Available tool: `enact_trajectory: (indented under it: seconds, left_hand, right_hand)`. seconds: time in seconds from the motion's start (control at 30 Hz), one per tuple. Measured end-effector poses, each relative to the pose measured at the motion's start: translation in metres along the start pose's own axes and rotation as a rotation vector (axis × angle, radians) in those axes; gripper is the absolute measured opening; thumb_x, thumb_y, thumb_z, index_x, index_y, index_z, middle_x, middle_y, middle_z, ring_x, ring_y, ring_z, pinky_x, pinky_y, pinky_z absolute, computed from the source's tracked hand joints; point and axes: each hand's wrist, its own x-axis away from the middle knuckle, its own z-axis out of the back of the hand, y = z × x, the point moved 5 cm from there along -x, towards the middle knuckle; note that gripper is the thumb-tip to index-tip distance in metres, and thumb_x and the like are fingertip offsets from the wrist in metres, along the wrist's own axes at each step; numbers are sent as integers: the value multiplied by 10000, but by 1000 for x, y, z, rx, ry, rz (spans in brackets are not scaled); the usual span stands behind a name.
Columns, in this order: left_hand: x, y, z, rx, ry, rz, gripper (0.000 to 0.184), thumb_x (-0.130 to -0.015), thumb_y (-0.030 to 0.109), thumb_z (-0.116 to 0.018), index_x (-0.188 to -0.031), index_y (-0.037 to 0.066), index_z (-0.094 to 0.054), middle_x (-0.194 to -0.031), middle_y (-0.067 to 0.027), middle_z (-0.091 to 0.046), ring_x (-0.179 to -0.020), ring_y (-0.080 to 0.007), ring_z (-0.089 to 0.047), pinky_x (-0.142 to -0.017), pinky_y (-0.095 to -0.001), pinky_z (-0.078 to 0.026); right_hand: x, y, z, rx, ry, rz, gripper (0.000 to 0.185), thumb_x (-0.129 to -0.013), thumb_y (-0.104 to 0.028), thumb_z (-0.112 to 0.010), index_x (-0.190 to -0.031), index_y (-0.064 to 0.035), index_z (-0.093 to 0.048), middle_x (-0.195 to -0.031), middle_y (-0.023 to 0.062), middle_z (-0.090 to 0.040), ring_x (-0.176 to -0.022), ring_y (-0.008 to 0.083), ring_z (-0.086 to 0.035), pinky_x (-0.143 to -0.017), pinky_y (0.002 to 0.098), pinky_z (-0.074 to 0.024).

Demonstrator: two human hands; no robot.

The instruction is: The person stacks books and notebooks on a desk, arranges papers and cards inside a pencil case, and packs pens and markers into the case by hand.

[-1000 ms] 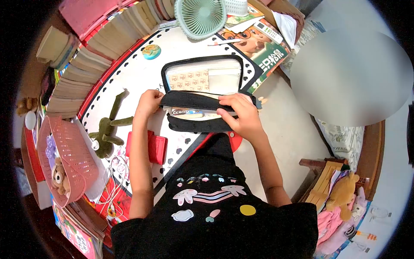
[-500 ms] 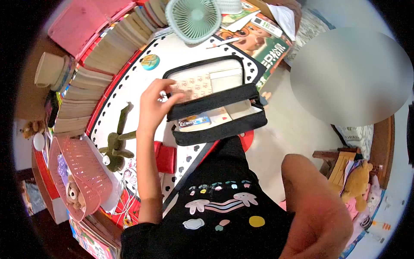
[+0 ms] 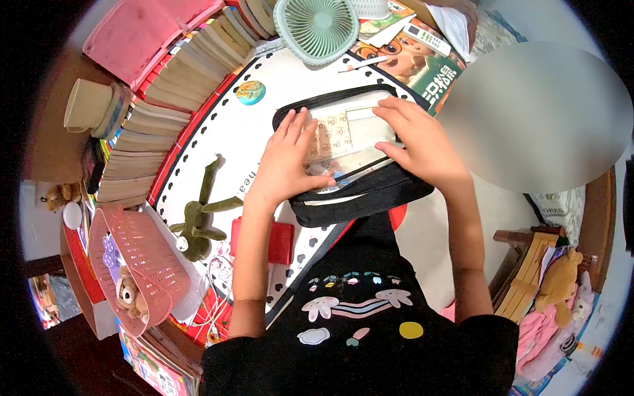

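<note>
Plainly, the pouch [image 3: 362, 138] lies between both grips [image 3: 285, 162] [image 3: 424, 144].

Mint-green fan [image 3: 323, 23] at table's far edge, book row [image 3: 148, 135] curving down the left. Small blue-gold ball [image 3: 251, 92], olive plush toy [image 3: 197, 228], red case [image 3: 282, 243] on tabletop. Pink basket [image 3: 162, 267] left, teddy bear [image 3: 129, 300] inside. White remote control [image 3: 427, 39] on green picture book [image 3: 436, 74]; white pen [image 3: 366, 64] near it.
</note>
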Motion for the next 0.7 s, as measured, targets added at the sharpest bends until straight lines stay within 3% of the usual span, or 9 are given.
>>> enact_trajectory:
  seconds: [0.03, 0.17, 0.23, 0.4, 0.5, 0.63, 0.67, 0.7]
  left_hand:
    - [2, 3, 0, -13, 15, 11, 890, -473, 437, -738, -1185, 7, -423, -1292, -187, -327, -1224, -332, -265, -991, -395, -249]
    - [11, 5, -8, 5, 31, 2, 885, -467, 413, -745, -1183, 5, -421, -1286, -182, -335, -1221, -334, -268, -994, -394, -243]
    - [16, 9, -9, 125, 56, -47, 866, -453, 357, -764, -1169, 5, -428, -1267, -182, -352, -1207, -338, -285, -984, -394, -262]
    - [23, 15, -1, 163, 190, -22, 837, -420, 268, -788, -1137, 8, -444, -1223, -184, -377, -1144, -348, -344, -953, -404, -301]
    - [25, 14, -2, 116, 176, 17, 874, -435, 314, -788, -1182, 44, -422, -1252, -157, -359, -1162, -335, -320, -967, -404, -284]
    - [31, 18, 2, 95, 270, 27, 845, -428, 292, -789, -1155, 42, -439, -1215, -155, -388, -1132, -332, -349, -945, -403, -305]
    - [33, 19, 5, 101, 313, 26, 832, -421, 270, -790, -1140, 37, -445, -1190, -163, -402, -1110, -341, -372, -926, -405, -325]
    - [35, 21, 10, 152, 387, 21, 672, -478, 218, -768, -1070, 52, -496, -1113, -127, -460, -1089, -331, -393, -899, -405, -346]
  right_hand:
    - [1, 8, -13, 51, -76, 45, 436, -649, -99, -635, -1036, -4, -458, -910, 150, -523, -894, 305, -520, -763, 374, -421]
    - [-6, 28, -53, -116, -156, 46, 487, -640, -134, -652, -1065, -4, -450, -961, 160, -507, -934, 318, -489, -818, 369, -395]
    - [-7, 25, -72, 17, -206, 195, 554, -647, -118, -644, -1146, -23, -421, -1051, 138, -485, -963, 306, -482, -832, 371, -396]
    - [-6, 26, -85, 96, -175, 106, 581, -617, -116, -664, -1138, -28, -421, -1109, 139, -415, -1009, 308, -438, -825, 375, -390]
    - [-1, 28, -84, 86, -160, 70, 558, -623, -159, -669, -1119, -40, -445, -1067, 124, -436, -1016, 295, -421, -816, 377, -392]
    - [6, 24, -78, 152, -44, 99, 285, -635, -170, -656, -867, -70, -523, -863, 80, -458, -878, 265, -444, -739, 367, -390]
    - [9, 24, -77, 153, -48, 98, 285, -635, -170, -656, -867, -70, -523, -863, 80, -458, -878, 265, -444, -739, 367, -390]
    - [13, 22, -77, 126, -95, 144, 268, -633, -158, -650, -852, -64, -527, -852, 76, -464, -862, 264, -448, -732, 359, -389]
